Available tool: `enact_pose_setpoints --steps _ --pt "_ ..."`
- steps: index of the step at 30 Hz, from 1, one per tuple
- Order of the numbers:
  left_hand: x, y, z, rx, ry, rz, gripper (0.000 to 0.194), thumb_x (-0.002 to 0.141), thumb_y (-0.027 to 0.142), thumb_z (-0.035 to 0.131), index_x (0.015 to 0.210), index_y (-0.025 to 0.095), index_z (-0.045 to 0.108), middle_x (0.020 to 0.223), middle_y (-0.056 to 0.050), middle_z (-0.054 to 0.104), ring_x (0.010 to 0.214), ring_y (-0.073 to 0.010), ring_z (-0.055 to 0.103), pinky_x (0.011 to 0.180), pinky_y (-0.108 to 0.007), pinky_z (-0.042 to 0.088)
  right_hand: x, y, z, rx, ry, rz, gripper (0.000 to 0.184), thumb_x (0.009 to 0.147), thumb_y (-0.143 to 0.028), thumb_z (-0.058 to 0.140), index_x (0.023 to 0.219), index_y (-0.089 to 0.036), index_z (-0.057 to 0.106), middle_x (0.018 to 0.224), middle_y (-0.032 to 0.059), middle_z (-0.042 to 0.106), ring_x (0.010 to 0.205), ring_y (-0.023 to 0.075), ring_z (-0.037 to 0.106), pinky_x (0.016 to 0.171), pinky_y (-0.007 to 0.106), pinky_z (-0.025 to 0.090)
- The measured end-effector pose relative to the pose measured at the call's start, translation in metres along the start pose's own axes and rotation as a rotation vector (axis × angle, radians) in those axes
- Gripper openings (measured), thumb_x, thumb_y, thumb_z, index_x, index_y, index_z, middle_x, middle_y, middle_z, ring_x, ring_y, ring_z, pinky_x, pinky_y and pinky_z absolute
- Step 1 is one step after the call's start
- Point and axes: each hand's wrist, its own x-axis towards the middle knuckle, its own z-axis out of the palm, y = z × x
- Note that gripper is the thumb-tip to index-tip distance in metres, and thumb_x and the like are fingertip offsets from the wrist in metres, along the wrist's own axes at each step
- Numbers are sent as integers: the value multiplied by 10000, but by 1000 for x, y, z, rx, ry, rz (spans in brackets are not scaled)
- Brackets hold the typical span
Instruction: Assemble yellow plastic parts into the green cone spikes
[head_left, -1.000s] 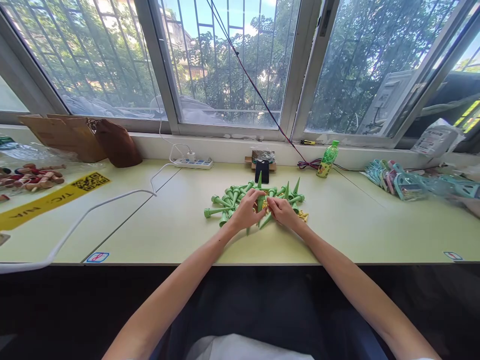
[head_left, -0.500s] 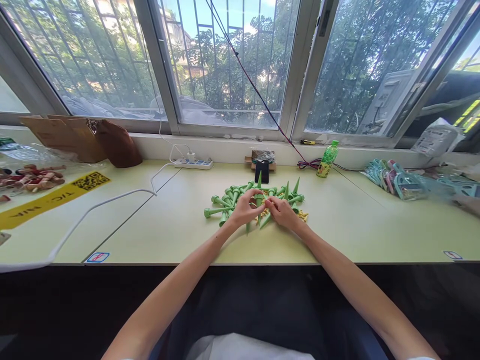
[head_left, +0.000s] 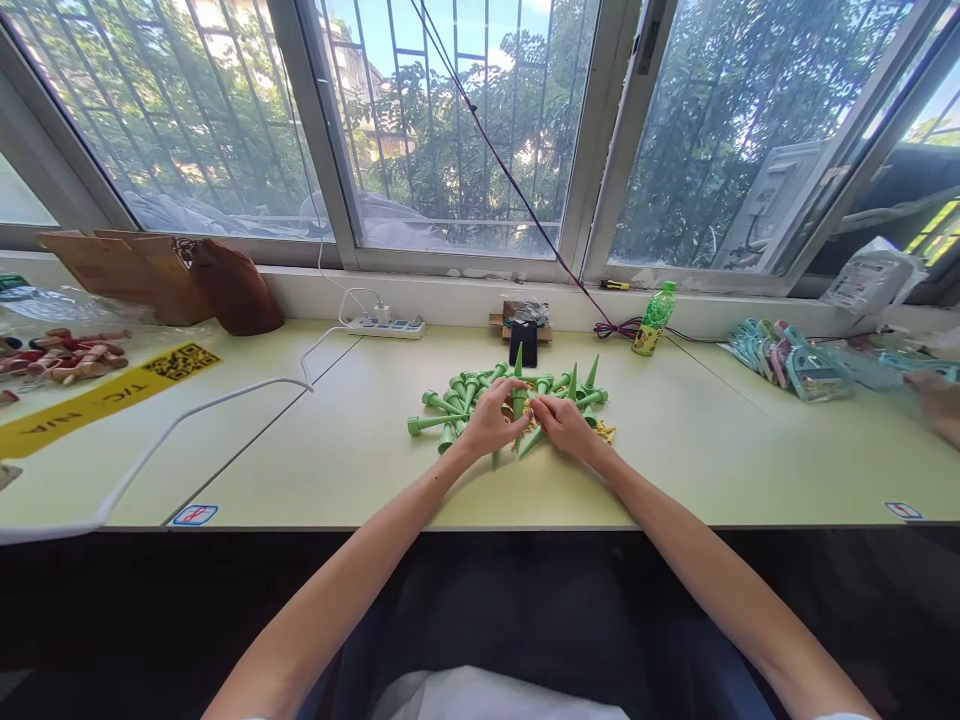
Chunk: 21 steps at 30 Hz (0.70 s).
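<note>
My left hand (head_left: 491, 418) grips a green plastic spike (head_left: 519, 403) between thumb and fingers, with its pointed end upward. Close beside it, my right hand (head_left: 564, 424) is closed in a pinch at the spike's side. What its fingertips hold is too small and covered to make out. Around both hands lies a pile of similar green spikes (head_left: 439, 422), some lying flat and a few standing with points up. Small yellow pieces (head_left: 604, 433) are scattered among and under them, partly hidden by my hands.
Behind the pile are a black phone (head_left: 523, 344) and a small open carton (head_left: 499, 322). A green drink bottle (head_left: 655, 320) stands right of them. Bagged light-blue items (head_left: 814, 370) and another person's hand (head_left: 937, 405) are far right. A white cable (head_left: 217, 402) crosses the left side.
My hands stay almost in place, with only a slight shift of the fingers at the spike. At the far right, the other person's hand has moved and shows higher.
</note>
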Motion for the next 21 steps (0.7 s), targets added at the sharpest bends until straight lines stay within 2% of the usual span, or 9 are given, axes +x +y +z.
enact_pose_setpoints --steps 14,17,19,21 --pt "-2 2 0 44 4 62 325 821 199 627 1141 209 571 1068 -70 553 746 -116 567 637 -256 553 -1 -7 -1 184 -32 136 496 953 -627 388 664 -225 424 475 -35 417 418 120 371 441 268 271" --pt "1 2 0 -16 55 -32 333 795 238 672 1113 193 586 1080 -75 572 752 -113 585 638 -250 562 -1 -6 -2 217 28 152 403 951 -610 419 869 -225 504 478 -59 417 402 126 360 436 269 262" --pt "3 1 -1 -114 99 -155 357 779 289 708 1099 184 589 1071 -74 589 769 -124 617 630 -247 566 -2 -6 -3 208 81 133 357 956 -572 443 1010 -224 498 489 -73 411 405 125 342 444 267 248" --pt "5 -1 -2 -251 131 -287 393 775 345 727 1100 176 585 1049 -71 597 746 -128 652 616 -250 569 -3 -7 -4 179 97 80 319 954 -520 478 1063 -220 486 509 -82 389 424 118 324 460 261 239"
